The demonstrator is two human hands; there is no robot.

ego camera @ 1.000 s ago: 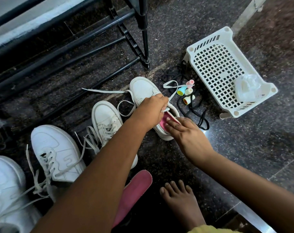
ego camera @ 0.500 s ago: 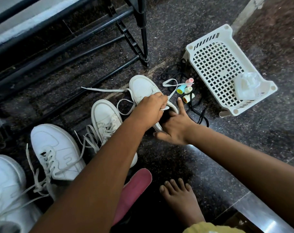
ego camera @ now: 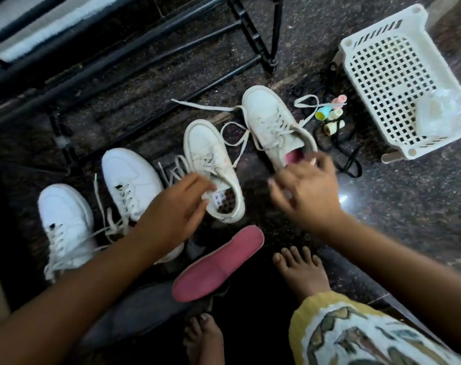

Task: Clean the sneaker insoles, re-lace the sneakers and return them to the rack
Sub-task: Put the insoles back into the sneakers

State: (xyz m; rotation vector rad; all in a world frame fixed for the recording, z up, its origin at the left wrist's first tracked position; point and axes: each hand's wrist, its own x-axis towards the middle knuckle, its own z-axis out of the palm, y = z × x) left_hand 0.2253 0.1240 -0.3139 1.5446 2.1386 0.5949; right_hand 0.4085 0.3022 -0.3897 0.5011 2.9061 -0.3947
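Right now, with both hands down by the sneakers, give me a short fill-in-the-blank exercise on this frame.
1. The loose insole lying on the floor is ____ in colour.
2. The white sneakers number ____.
3. The clear plastic bag lies in the white ____.
4. The rightmost sneaker, nearest the right hand, has a pink ____ inside.
Missing words: pink; four; basket; insole.

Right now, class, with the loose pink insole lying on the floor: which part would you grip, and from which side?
Probably pinch the pink insole at its narrower far end, coming from above with the right hand. It lies flat and thin, so only an edge offers purchase, and that end points toward that hand.
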